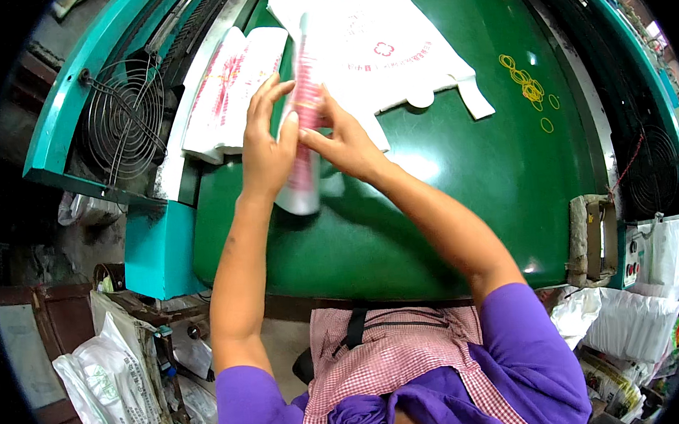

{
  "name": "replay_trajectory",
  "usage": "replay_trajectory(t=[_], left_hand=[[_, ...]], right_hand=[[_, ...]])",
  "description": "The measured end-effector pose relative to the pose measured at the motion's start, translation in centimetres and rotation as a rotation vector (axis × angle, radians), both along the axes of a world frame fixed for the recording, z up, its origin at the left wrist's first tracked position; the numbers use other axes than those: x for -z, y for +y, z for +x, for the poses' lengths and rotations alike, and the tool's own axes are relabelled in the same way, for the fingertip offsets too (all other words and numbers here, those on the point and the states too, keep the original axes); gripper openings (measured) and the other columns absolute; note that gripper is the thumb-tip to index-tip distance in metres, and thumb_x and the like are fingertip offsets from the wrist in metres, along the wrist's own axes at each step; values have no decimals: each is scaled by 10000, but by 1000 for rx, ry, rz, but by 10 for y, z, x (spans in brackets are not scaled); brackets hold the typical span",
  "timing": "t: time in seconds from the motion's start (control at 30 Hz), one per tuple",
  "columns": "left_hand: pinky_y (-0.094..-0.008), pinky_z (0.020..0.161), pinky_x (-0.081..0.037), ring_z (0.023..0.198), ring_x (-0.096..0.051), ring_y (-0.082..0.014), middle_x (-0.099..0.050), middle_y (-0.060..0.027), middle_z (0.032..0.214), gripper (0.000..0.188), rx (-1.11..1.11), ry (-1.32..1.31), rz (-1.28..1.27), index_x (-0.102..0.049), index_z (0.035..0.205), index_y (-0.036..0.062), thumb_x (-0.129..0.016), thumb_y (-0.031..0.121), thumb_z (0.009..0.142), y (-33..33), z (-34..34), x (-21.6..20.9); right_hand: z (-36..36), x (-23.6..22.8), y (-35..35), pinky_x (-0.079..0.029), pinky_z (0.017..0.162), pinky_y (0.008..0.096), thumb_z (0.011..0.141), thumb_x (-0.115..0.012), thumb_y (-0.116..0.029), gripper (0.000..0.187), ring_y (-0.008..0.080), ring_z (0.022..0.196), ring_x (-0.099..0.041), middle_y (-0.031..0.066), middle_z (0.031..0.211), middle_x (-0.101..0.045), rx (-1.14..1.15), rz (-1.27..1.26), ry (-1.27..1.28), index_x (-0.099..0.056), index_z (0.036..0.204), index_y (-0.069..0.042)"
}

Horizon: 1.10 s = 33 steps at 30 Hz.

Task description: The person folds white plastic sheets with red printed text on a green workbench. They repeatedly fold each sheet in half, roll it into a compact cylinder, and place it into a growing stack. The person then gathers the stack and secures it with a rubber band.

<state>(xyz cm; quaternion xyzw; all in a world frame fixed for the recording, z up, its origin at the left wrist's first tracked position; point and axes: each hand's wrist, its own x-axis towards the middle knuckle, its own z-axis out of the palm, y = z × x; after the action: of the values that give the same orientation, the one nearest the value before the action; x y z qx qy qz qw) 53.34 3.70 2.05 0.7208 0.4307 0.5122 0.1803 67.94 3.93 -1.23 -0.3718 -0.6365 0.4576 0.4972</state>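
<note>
Between my hands a long, narrow roll of white plastic bags with red print (303,171) stands almost lengthwise, blurred by motion. My left hand (268,142) is closed around its left side, with the fingertips on the plastic. From the right, my right hand (348,142) grips the same roll, its thumb pressed against it. Beyond the roll, a flat stack of white T-shirt bags (391,47) lies spread on the green table (435,229). To the left rest folded white bags with red print (228,82), close to my left hand.
Several yellow rubber bands (530,87) lie loose on the table's right side. Turquoise machine housings with a round wire fan guard (124,121) flank the table on the left. A small metal box (596,237) sits at the right front corner. White bags (115,377) hang at lower left.
</note>
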Motion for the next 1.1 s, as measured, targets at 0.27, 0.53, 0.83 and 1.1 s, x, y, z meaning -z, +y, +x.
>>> replay_trajectory(t=[0.27,0.53,0.83,1.1], left_hand=[[-515,1088,-245,1318,-384,-273,-518,-81,1321,310,-136,916,38,-646,1082,124,-640,98,773,19,-58,68],[-600,1090,-184,1389,-253,-358,-353,-131,1460,629,223,721,-1,-480,1321,162,-700,354,763,-70,-8,39],[-461,1126,-231,1387,-272,-259,-284,-77,1500,801,511,1112,104,-353,1407,192,-709,137,692,-183,-34,78],[-471,1076,-297,1256,-491,-244,-603,-38,1248,144,537,784,31,-601,946,108,-585,67,809,-154,-25,55]], right_hand=[[144,11,67,-486,855,404,730,-578,-32,312,339,1020,-544,160,1052,-574,281,424,-1327,-583,1042,-28],[165,3,-6,-496,797,407,789,-532,-85,86,316,863,-591,131,861,-601,-317,481,-1214,-596,837,-53],[234,-18,-241,-214,1098,546,665,-788,-340,887,412,1391,-181,183,1505,-218,-227,89,-1195,-355,1418,-165],[248,23,-284,-262,1076,495,578,-821,-147,969,399,1300,-320,183,1435,-332,138,117,-1168,-336,1417,-122]])
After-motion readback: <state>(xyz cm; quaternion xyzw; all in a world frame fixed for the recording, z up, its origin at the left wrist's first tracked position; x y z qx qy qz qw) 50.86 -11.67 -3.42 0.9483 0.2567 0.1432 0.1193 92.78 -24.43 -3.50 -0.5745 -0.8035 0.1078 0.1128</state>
